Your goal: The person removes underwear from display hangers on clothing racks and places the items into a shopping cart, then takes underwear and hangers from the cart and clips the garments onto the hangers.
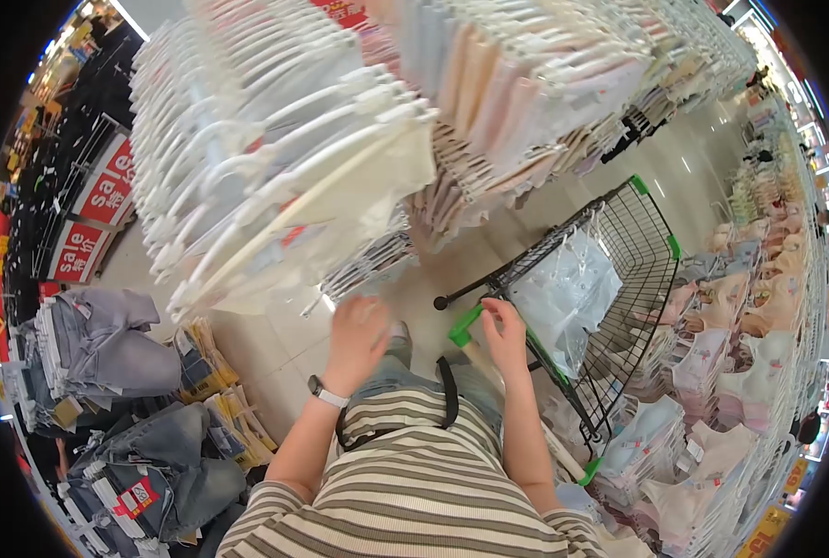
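My left hand (359, 337), with a watch on its wrist, is raised in front of my body below the rack of hanging garments. It is smeared by motion, so its fingers are unclear. The nearest garment is a cream underwear piece (340, 191) on a white hanger, apart from the hand. My right hand (505, 335) hovers by the green corner of the shopping cart handle (466, 325), fingers loosely curved and apart, with nothing seen in them. Inside the black wire cart (633, 251) lie pale blue-white garments on hangers (568, 288).
Folded jeans (121, 344) and more denim (177, 456) are stacked at left, near red sale signs (107, 181). Racks of pastel bras (703, 363) line the right side. Pink and beige garments (498, 102) hang ahead. Pale floor tiles (275, 349) show between them.
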A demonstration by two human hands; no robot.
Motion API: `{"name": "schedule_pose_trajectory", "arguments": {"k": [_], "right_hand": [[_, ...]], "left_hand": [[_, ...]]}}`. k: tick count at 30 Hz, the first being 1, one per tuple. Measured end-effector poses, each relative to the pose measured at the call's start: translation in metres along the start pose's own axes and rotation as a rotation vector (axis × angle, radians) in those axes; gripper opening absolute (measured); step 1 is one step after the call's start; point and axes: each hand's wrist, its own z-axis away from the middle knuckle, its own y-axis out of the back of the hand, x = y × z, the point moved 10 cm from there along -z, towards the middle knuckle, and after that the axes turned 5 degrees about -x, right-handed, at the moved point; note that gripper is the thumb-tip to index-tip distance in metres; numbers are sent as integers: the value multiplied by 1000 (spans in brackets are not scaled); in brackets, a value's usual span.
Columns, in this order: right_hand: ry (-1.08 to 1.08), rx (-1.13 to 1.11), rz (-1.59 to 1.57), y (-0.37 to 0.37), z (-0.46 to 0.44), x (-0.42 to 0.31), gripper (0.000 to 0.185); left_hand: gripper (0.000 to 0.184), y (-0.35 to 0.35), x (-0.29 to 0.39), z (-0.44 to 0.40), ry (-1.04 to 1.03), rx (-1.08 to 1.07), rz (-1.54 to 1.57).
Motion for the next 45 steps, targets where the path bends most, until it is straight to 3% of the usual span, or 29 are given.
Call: {"name": "schedule_pose_trajectory", "arguments": {"k": [4,8,11,14,15,18,20,23,26,30,32,35,38,41,45], "right_hand": [[156,-20,318,-35,7,-23,23],[52,-58,281,-51,10,-14,25],[23,-65,268,-52,10,-15,31],[146,0,444,-44,21,-36,38],[152,-20,465,-41,28,-30,47],[77,42,582,-18,61,-23,55],[-99,29,608,4,88,-7,61],[-212,68,677,30,118,23,68],[-211,64,725,33,124,33,67],[-135,35,656,36,115,28,63],[-79,38,607,41,112,23,57],[6,79,538,60,115,18,47],[-8,229,538,98,131,33,37],[-193,397,639,151,193,84,30],[-308,399,630,180,217,114,22]], "left_hand": [[43,45,-69,33,186,182,-204],[39,37,-118,36,430,1,-202],[36,11,-135,21,449,-143,-284],[22,-30,-168,16,416,-218,-417],[22,-33,-171,15,403,-205,-415],[23,-36,-176,17,401,-221,-418],[24,-35,-179,17,458,-312,-431],[23,-30,-187,18,346,9,-383],[24,-36,-205,19,466,-47,-238],[30,-55,-243,29,437,21,-348],[35,-42,-222,22,495,-87,-514],[48,-9,-164,10,651,-256,-452],[64,0,-140,29,530,18,-742],[75,6,-81,38,471,157,-692],[77,-35,-42,41,426,80,-576]]}}
